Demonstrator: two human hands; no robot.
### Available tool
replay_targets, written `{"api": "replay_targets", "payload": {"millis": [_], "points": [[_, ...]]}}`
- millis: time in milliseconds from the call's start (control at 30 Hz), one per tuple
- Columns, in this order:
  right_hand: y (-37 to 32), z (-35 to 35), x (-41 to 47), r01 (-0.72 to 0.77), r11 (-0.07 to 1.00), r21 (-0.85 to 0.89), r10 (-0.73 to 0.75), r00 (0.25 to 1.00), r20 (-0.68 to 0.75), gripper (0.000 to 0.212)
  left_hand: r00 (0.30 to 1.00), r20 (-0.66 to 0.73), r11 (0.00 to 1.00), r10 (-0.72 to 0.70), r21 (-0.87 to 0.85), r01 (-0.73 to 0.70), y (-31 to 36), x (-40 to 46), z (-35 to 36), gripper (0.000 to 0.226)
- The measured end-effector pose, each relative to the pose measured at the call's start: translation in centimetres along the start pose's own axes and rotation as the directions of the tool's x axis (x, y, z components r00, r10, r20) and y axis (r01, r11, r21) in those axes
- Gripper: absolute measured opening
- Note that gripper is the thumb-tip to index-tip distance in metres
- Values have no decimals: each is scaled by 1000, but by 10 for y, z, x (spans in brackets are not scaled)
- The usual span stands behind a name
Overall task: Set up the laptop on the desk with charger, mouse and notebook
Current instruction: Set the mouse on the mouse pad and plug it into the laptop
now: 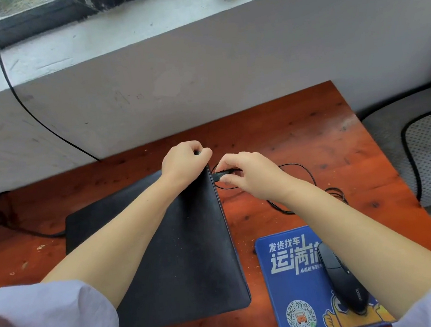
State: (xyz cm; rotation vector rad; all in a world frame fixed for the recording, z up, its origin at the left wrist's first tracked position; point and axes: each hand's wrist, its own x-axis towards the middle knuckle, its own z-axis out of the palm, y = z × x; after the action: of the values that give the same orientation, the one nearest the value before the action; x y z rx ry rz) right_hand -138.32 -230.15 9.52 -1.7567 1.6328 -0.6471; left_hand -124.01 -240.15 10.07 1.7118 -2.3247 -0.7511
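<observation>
While your left hand grips the closed laptop's far corner, your right hand's fingers pinch the plug at its side; the mouse rests on its blue pad.

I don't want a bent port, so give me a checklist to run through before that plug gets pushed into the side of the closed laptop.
1. Closed black laptop lies flat on the red-brown wooden desk: ok.
2. Left hand steadies the laptop's far right corner: ok.
3. Right hand pinches the small black cable plug near the laptop's right edge: ok.
4. Plug lined up with a port: cannot tell; the port is not visible.
5. Thin black cable has slack, looping loosely on the desk: ok.
6. Black computer mouse sits on the blue printed mouse pad: ok.
</observation>
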Motion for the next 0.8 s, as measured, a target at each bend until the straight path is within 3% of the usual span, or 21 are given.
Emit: {"api": "replay_targets", "payload": {"millis": [67, 167, 200, 267, 367, 433, 533, 633, 800], "points": [[8, -5, -2, -25, 992, 127, 26, 1000, -8, 26, 1000, 13, 1000, 1, 9, -1, -1, 0, 2, 26], [33, -23, 5, -156, 939, 306, 230, 947, -223, 23, 1000, 29, 1000, -5, 23, 5, -2, 1, 6, 25], [44, -26, 11, -233, 943, 238, 291, 924, -247, 21, 999, 35, 1000, -10, 30, 9, -2, 1, 8, 24], [58, -24, 28, -364, 931, 2, 360, 921, -150, 24, 999, 48, 999, -15, 39, 13, -1, 0, 13, 24], [60, -6, 51, -390, 886, -251, 412, 910, 38, 37, 998, 66, 999, -21, 32, 19, -1, 0, 19, 26], [59, 0, 60, -376, 881, -289, 408, 911, 58, 28, 997, 69, 999, -25, 30, 22, -3, 1, 22, 28], [67, -15, 65, -405, 909, -97, 407, 914, -4, 20, 995, 83, 999, -46, 24, 45, -8, 9, 26, 24], [88, -41, 55, -480, 865, 148, 494, 866, -76, 19, 989, 119, 996, -84, 36, 80, -15, 18, 36, 21], [115, -43, 28, -547, 822, 157, 560, 827, -52, 19, 976, 175, 990, -127, 80, 115, -22, 27, 58, 20]]}}
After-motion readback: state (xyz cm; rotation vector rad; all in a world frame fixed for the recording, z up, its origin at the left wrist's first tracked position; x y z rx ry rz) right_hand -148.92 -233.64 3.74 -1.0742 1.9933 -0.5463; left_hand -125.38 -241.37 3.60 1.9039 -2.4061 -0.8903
